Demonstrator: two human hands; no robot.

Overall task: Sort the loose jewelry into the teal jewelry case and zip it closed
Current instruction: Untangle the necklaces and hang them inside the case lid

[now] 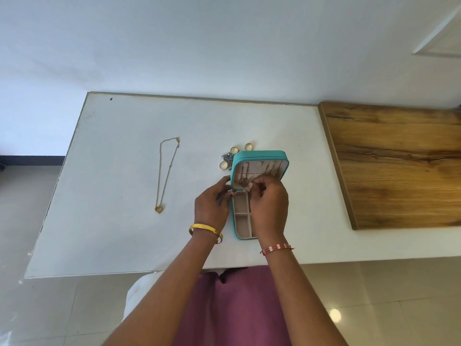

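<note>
Fingers of the right hand (268, 206) are bunched together and pinched at the base of the raised lid, just where a thin chain (243, 178) hangs against the lining; what exactly they pinch is too small to tell. A red-and-white thread band (277, 248) circles that wrist. The left hand (212, 204) is curled around the left edge of the case (234, 221) near the hinge, steadying it, with a gold bangle (205, 231) on the wrist. The case sits at the centre of the frame on a white table (124, 183); it is teal outside with rounded corners, pale beige inside, its lid (259, 166) standing open toward the top of the frame and its lower half split into small square compartments. Just beyond the lid's upper left corner lie three gold rings (248, 146) and a small heap of silvery jewelry (227, 157), close together. Well apart, to the left of centre, a gold necklace (166, 171) with a heart-shaped pendant lies stretched out in a long loop. A wooden board (399, 166) fills the right side of the frame, beside the table.
</note>
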